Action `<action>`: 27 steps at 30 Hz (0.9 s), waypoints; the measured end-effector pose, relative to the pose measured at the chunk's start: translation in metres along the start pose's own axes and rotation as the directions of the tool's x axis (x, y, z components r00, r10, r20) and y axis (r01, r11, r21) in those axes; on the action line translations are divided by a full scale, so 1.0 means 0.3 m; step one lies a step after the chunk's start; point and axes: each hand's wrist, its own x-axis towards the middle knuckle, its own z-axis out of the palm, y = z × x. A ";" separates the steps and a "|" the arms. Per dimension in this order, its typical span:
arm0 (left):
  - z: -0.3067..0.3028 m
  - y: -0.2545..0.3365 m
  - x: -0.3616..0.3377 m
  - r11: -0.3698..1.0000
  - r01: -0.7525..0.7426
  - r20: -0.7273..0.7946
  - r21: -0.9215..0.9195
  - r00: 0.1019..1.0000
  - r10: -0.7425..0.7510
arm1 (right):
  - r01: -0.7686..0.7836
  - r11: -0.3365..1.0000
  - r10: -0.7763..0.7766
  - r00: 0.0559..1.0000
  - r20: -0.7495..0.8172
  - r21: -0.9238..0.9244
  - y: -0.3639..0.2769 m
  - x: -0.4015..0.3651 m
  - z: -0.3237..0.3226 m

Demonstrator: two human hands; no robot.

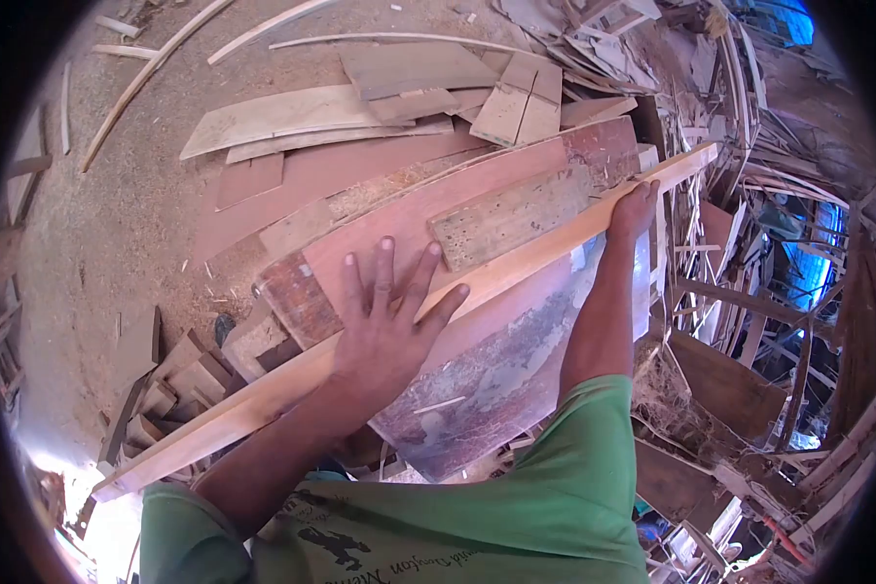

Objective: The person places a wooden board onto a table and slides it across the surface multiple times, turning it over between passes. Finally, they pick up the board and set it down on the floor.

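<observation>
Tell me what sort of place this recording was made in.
Probably a woodworking shop or timber store: a long wooden strip lies across a worn work surface, loose boards are piled beyond it, and the ground looks littered with sawdust.

Floor's bare brown dirt (pixel 131 229) with sawdust-looking bits all over, plus a long curved wood strip (pixel 154 64) just lying there. Right side is a total tangle of scrap timber (pixel 740 302), bright blue patches (pixel 814 255) peeking through, and harsh white light (pixel 112 530) blowing out the lower left corner
</observation>
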 end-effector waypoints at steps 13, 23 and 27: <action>0.038 -0.008 -0.049 0.998 -0.032 -0.188 0.051 0.981 0.041 | -0.166 0.981 0.176 0.980 0.097 -0.097 -0.486 -0.991 -0.019; -0.313 -0.644 -1.491 0.897 0.398 0.151 0.192 0.891 -0.428 | -0.173 0.985 0.174 0.983 0.051 -0.029 -0.524 -1.005 -0.033; -0.269 -0.793 -1.766 0.811 0.547 0.264 0.209 0.766 -0.585 | -0.136 0.990 0.137 0.990 0.027 -0.029 -0.514 -0.984 -0.032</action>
